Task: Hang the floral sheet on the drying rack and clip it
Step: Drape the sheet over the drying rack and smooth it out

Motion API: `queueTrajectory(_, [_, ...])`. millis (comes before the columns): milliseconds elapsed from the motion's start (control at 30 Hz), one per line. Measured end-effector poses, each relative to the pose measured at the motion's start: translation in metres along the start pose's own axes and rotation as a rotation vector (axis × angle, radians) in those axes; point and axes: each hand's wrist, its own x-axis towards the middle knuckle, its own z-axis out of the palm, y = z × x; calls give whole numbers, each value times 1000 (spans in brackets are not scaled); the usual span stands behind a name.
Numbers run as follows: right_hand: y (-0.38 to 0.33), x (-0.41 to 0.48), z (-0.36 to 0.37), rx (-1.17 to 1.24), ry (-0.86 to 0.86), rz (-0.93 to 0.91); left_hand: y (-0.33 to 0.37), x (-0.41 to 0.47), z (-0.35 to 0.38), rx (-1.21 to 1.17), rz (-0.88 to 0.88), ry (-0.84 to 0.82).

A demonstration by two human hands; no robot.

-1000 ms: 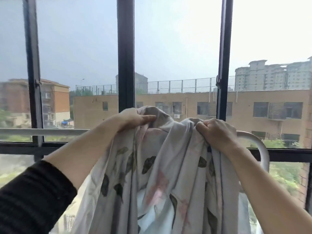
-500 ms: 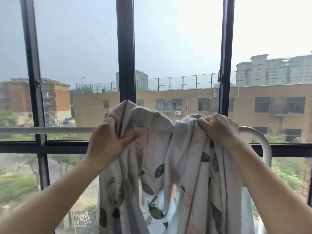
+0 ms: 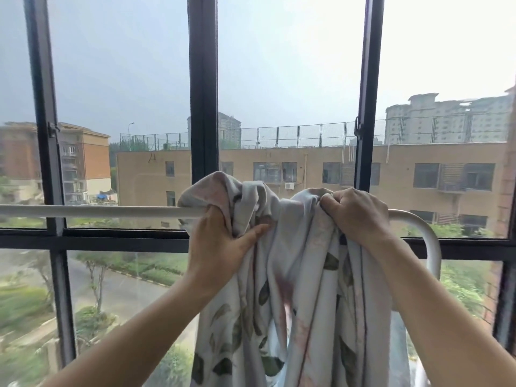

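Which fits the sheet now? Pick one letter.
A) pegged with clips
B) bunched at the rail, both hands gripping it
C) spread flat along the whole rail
B: the floral sheet hangs bunched at the rail, left hand and right hand each gripping its folds.

Right hand (image 3: 360, 216): is showing bare, knuckles standing out just behind the fingers (image 3: 329, 199).
Left hand (image 3: 220, 247): is showing bare, skin creasing at the wrist behind the fingers.
Left forearm (image 3: 145, 336): is running uncovered from the fingers to the lower edge.
Right forearm (image 3: 435, 311): is running uncovered, broadening away from the fingers.
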Motion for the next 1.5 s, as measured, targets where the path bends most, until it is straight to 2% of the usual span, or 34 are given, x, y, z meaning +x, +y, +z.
queueTrajectory(100, [-2, 0, 3, -9, -6, -6, 2, -14, -2, -20, -36, 85])
queueTrajectory(167, [0, 0, 3, -11, -8, 1, 3, -24, -3, -29, -81, 57])
queueTrajectory(400, [0, 2, 5, -7, -8, -12, -1, -43, 11, -72, -440, -230])
queueTrajectory(600, [4, 3, 2, -1, -19, -2, 4, -58, 25, -362, -698, -490])
queueTrajectory(700, [6, 1, 0, -1, -19, 3, 11, -58, 22, -491, -766, -567])
queueTrajectory(800, [6, -1, -3, -2, -34, -4, 17, -48, 5, -475, -758, -589])
queueTrajectory(933, [5, 1, -4, -3, -58, -22, 25, -7, -29, -497, -661, -420])
queueTrajectory(1033, [5, 4, -1, 20, -76, -35, 33, 40, -46, -411, -503, -314])
queueTrajectory(1200, [21, 4, -7, 69, -63, 33, 18, 122, -56, -98, -295, -189])
queueTrajectory(1267, [20, 3, -5, 68, -51, 25, 3, 135, -45, 33, -287, -286])
queueTrajectory(1400, [11, -3, -4, 2, -15, 1, -11, 124, -21, 386, -444, -778])
queueTrajectory(1433, [9, -3, -6, -1, -17, 13, -10, 121, -18, 427, -477, -850])
queueTrajectory(1500, [7, -3, -6, 4, -34, 44, -8, 123, -15, 456, -522, -867])
